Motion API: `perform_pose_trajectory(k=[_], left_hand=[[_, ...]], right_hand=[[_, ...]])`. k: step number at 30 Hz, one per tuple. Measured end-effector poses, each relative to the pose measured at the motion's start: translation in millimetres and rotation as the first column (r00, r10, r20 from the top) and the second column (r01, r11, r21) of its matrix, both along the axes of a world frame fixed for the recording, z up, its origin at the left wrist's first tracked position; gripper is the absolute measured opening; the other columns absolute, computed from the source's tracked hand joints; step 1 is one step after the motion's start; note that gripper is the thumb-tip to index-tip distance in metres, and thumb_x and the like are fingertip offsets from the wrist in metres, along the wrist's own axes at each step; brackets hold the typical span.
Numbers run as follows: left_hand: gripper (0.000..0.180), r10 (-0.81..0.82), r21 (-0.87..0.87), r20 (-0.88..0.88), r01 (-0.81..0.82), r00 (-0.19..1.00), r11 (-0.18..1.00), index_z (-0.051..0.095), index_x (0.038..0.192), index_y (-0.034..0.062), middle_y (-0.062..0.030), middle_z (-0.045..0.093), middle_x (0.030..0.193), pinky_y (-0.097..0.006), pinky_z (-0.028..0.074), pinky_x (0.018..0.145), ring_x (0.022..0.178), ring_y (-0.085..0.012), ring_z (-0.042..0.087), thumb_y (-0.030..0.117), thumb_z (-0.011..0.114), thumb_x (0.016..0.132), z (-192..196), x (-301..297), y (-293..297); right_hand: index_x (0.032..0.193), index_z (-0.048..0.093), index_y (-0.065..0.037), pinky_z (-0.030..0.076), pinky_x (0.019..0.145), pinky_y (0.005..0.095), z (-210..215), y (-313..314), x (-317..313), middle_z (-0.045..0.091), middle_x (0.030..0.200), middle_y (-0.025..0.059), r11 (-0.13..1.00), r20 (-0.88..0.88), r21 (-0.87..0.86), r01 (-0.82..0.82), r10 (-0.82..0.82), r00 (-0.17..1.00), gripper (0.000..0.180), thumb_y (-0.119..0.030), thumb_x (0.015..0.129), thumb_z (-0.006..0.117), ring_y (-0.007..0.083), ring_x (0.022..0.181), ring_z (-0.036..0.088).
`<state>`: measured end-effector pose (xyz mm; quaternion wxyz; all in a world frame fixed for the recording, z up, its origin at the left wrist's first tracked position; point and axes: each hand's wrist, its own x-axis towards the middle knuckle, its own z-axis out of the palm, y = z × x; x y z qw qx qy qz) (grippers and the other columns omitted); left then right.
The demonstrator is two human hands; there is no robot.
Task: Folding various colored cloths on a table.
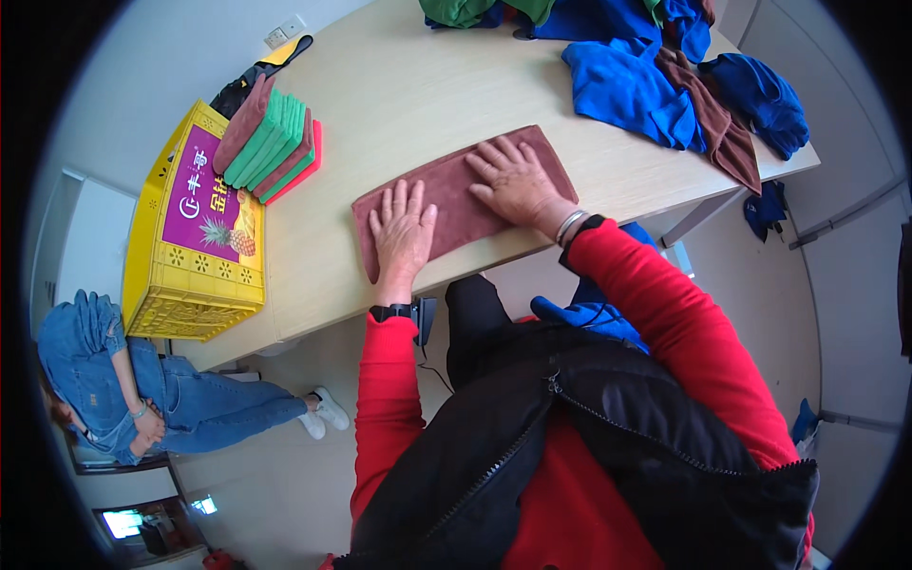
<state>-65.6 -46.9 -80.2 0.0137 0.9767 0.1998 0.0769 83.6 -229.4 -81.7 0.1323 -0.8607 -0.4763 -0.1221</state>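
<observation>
A brown towel, folded into a long rectangle, lies at the near edge of the pale wooden table. My left hand rests flat on its left part, fingers spread. On the right part my right hand also lies flat with its fingers apart. Neither hand grips the cloth. To the left stands a row of folded cloths, green, brown and red, next to a yellow plastic crate.
Loose blue cloths and a brown cloth lie heaped at the right end of the table. Green cloth lies at the far edge. A seated person in denim is at the left. A dark bag sits behind the crate.
</observation>
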Motion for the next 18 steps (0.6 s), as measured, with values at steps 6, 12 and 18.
perform_pose_trajectory(k=[6,12,18], left_hand=[[0.063,0.307,-0.078,0.037,-0.304,0.951,0.950,0.038,0.153,0.0136,-0.0126,0.028,0.162,-0.055,0.023,0.118,0.148,-0.0323,0.029,0.049,0.043,0.101,3.4,-36.5,25.3],[0.051,0.510,-0.176,0.004,-0.502,0.860,0.847,0.058,0.122,-0.0006,-0.0234,0.058,0.131,-0.050,0.043,0.102,0.122,-0.0399,0.055,0.041,0.062,0.093,21.9,-43.3,34.5],[0.040,0.487,-0.417,0.029,-0.432,0.873,0.799,0.064,0.108,-0.0038,-0.0208,0.068,0.113,-0.047,0.050,0.094,0.106,-0.0377,0.064,0.029,0.070,0.088,21.3,-34.6,38.3]], right_hand=[[0.149,0.045,-0.017,0.022,0.119,0.0519,0.2,-34.2,21.0,0.038,0.156,0.0098,0.994,-0.004,-0.024,0.111,-0.111,0.994,0.055,-0.045,0.102,0.041,0.0330,0.146,0.030],[0.150,0.043,-0.013,0.022,0.119,0.0529,21.0,-27.6,-0.1,0.037,0.157,0.0106,0.982,0.092,-0.107,0.155,-0.145,0.985,0.056,-0.044,0.103,0.040,0.0341,0.146,0.029],[0.150,0.041,-0.008,0.022,0.118,0.0552,16.8,24.1,-30.7,0.037,0.157,0.0122,0.997,-0.035,-0.016,0.075,-0.076,0.997,0.058,-0.042,0.103,0.039,0.0355,0.147,0.028]])
